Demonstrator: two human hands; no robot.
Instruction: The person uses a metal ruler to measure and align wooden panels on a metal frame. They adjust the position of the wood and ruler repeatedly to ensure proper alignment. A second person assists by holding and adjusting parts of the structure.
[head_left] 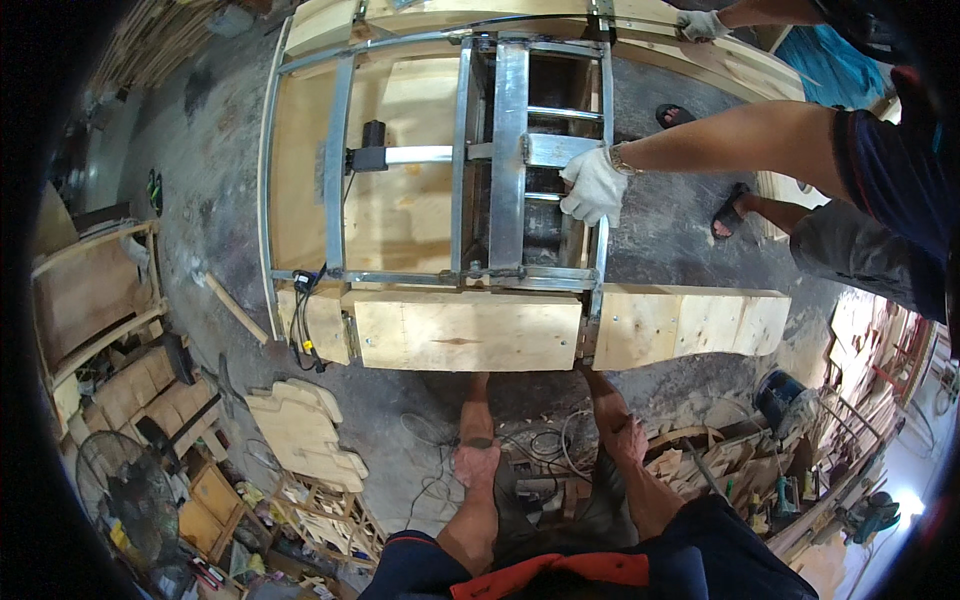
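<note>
A long wooden frame [466, 331] with a pale plywood front rail lies before me, and a grey metal subframe [510, 150] sits in it. My left forearm [478, 405] reaches up to the rail's lower edge, where my left hand passes out of sight beneath the wood. Further right, my right forearm [607, 405] ends at the same edge, near a joint between two rail pieces. The fingers of both hands are hidden. Across the frame, a co-worker's white-gloved hand [595, 187] is closed at the subframe's right side. Another gloved hand [703, 25] rests on the far rail.
A black motor with a silver rod [418, 154] spans the metal bars. A black cable [303, 320] hangs over the front rail. Cut plywood pieces [308, 430] and a standing fan [125, 500] are at lower left. At right stand a dark bucket [785, 400] and wood offcuts.
</note>
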